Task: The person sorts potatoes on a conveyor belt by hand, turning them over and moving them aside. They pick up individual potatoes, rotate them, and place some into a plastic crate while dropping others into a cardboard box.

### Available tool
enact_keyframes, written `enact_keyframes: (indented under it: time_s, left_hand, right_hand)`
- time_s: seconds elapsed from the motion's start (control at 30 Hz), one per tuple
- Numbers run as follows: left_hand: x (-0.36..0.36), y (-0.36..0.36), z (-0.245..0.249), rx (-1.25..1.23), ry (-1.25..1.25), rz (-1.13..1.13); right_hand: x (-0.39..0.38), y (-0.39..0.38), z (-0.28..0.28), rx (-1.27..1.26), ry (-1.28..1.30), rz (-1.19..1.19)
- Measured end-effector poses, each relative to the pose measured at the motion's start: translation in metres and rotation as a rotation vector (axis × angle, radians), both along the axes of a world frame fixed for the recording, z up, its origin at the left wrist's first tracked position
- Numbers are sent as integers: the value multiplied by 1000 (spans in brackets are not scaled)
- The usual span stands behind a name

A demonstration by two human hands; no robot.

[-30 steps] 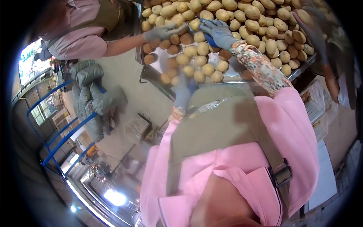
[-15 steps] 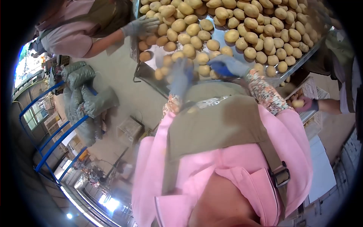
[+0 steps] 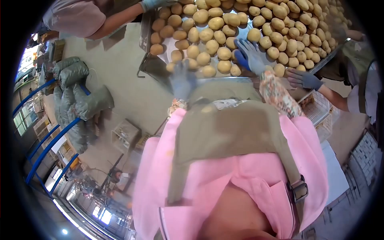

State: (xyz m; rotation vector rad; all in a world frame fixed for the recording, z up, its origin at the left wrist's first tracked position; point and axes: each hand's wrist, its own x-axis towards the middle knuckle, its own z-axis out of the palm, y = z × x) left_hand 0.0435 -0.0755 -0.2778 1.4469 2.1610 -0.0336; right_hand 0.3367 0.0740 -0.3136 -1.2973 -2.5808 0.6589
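Note:
Many potatoes [image 3: 216,23] lie on a metal table [image 3: 240,80], packed densely at the right and loosely at the left. My left hand [image 3: 182,80], gloved in grey and somewhat blurred, is at the near edge with its fingers apart, beside the nearest potatoes. My right hand [image 3: 250,56], in a grey and blue glove, reaches over the table with fingers stretched out, close to a few potatoes. Neither hand shows a potato in its grip.
A co-worker's gloved hand [image 3: 306,79] is by the table's right corner, above a white crate [image 3: 318,108]. Another co-worker's gloved hand [image 3: 154,4] is at the top left. Filled green sacks [image 3: 94,102] and blue rails [image 3: 52,146] stand at the left.
My right hand has moved forward and right over the table. My left hand has shifted slightly left. The right co-worker's hand has come up to the table and no longer holds a potato.

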Motion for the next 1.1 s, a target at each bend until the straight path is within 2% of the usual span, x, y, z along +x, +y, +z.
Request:
enact_keyframes:
  time_s: [0.07,0.1,0.17,0.23,0.27,0.3,0.33,0.37,0.4,0.43,0.47,0.5,0.53,0.57,0.6,0.63,0.67,0.7,0.73,0.77,0.8,0.83,0.87,0.9,0.93,0.97,1.07,1.1]
  left_hand:
    - [-18,-16,-7,192,52,-19]
    - [-28,-22,-4,273,40,-52]
    - [-39,-29,-8,218,-152,205]
    - [-41,-23,-14,271,360,72]
    - [-37,-20,-19,267,346,69]
    - [-26,-3,-1,337,297,-33]
    - [-15,12,9,410,250,-134]
    - [-1,24,8,523,86,-234]
    - [11,40,-6,565,-74,-331]
    - [30,56,-2,526,-162,-465]
    - [47,66,-6,545,-81,-614]
    - [60,72,-9,551,-86,-618]
    - [72,78,-11,422,-99,-692]
    - [77,84,-13,293,-109,-760]
    - [71,84,-26,325,-52,-818]
    - [64,80,-22,329,-54,-818]
    - [55,71,-17,322,-73,-763]
    - [43,65,-12,316,-89,-710]
    - [31,51,-20,410,-173,-586]
    - [20,42,-30,407,-172,-588]
    - [11,33,-31,377,-102,-531]
    - [2,23,-28,343,-32,-474]
    - [-4,15,-25,336,-29,-476]
    - [-9,8,-19,283,28,-366]
    - [-14,2,-15,231,87,-255]
    - [-25,-8,-22,256,86,-188]
    - [-51,-35,-36,334,-34,-98]
    - [-57,-43,-43,314,-17,-85]
  right_hand:
    - [19,-28,11,58,24,-29]
    - [31,-39,18,100,-90,-67]
    - [57,-50,23,141,-228,-121]
    - [67,-49,32,-144,131,-398]
    - [72,-46,36,-87,128,-450]
    - [68,-44,50,-88,117,-451]
    - [62,-43,62,-188,128,-480]
    - [54,-43,68,-285,140,-508]
    - [44,-53,51,-495,264,-636]
    - [28,-58,54,-603,267,-578]
    - [26,-66,42,-669,160,-475]
    - [11,-74,18,-775,164,-393]
    - [-10,-71,44,-399,56,-214]
    - [-15,-62,44,-391,52,-217]
    - [-18,-49,40,-356,36,42]
    - [-23,-40,48,-323,18,299]
    - [-15,-46,64,-664,363,-91]
    - [-12,-44,72,-661,364,-94]
    - [-9,-43,78,-763,401,-310]
    - [-3,-43,79,-863,436,-528]
    - [19,-44,45,-605,162,-411]
    - [17,-48,46,-616,164,-411]
    - [17,-50,47,-717,114,-413]
    - [16,-49,54,-813,61,-413]
    - [1,-54,81,-931,227,-382]
    - [-9,-55,76,-933,230,-376]
    - [-41,-62,49,-573,-139,-154]
    - [-56,-61,46,-576,-130,-153]
